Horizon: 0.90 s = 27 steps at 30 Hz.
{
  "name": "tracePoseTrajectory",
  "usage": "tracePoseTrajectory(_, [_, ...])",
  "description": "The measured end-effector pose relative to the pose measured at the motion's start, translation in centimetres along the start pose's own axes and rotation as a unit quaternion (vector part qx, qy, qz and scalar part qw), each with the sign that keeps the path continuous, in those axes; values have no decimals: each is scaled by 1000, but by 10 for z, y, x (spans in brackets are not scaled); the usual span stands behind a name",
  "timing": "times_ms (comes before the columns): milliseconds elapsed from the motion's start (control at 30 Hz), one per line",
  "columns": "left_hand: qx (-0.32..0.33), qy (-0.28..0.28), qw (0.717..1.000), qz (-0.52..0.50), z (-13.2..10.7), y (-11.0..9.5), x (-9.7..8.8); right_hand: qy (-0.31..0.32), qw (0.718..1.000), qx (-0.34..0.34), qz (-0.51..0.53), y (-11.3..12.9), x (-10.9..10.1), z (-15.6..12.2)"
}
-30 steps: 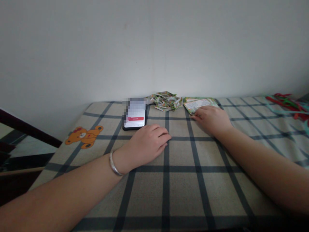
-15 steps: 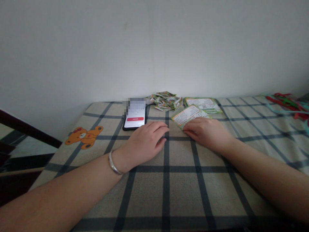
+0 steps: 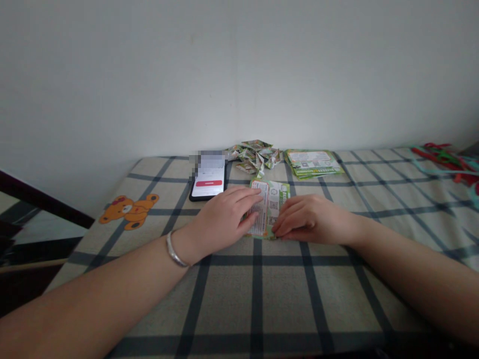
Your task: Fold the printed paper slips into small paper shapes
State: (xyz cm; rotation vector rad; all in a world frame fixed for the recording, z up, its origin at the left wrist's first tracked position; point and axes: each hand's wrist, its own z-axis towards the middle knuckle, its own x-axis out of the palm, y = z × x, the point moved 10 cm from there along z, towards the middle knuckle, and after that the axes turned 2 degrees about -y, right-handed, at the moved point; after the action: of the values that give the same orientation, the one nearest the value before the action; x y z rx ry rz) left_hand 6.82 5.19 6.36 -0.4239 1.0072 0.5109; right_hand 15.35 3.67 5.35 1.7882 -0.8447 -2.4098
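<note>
A green-and-white printed paper sheet (image 3: 267, 199), with text and square codes on it, lies turned upright between my hands on the checked tablecloth. My right hand (image 3: 310, 219) is closed, pinching the sheet's near right corner between thumb and fingers. From the other side, the fingers of my left hand (image 3: 228, 214) lie over the sheet's left edge, slightly apart, with the thumb close to the surface. A silver bangle circles the left wrist. Behind the sheet is a heap of folded paper pieces (image 3: 258, 154). A stack of similar sheets (image 3: 314, 164) sits to their right.
A phone (image 3: 207, 182) with a lit screen lies left of the folded pieces. Farther left is a flat orange bear figure (image 3: 130, 212). Red, green and pale blue items (image 3: 449, 162) sit at the far right. A wall (image 3: 239, 75) closes off the table's back.
My right hand has drawn the sheet from beside the stack toward me and left, turning it. It now reaches my left hand, which has hardly moved.
</note>
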Motion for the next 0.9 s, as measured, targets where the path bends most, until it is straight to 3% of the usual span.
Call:
tracePoseTrajectory(367, [-39, 61, 997, 25, -4, 10, 19, 14, 989, -10, 148, 3, 4, 3])
tracePoseTrajectory(600, [-23, 70, 997, 5, -1, 4, 17, 47, 975, 44, 211, -6, 11, 2])
tracePoseTrajectory(700, [-20, 74, 997, -6, 0, 3, 17, 42, 974, 97, 202, -15, 12, 0])
tracePoseTrajectory(900, [-40, 62, 996, -54, 0, 5, 12, -50, 975, 205, 71, -39, 1, -4])
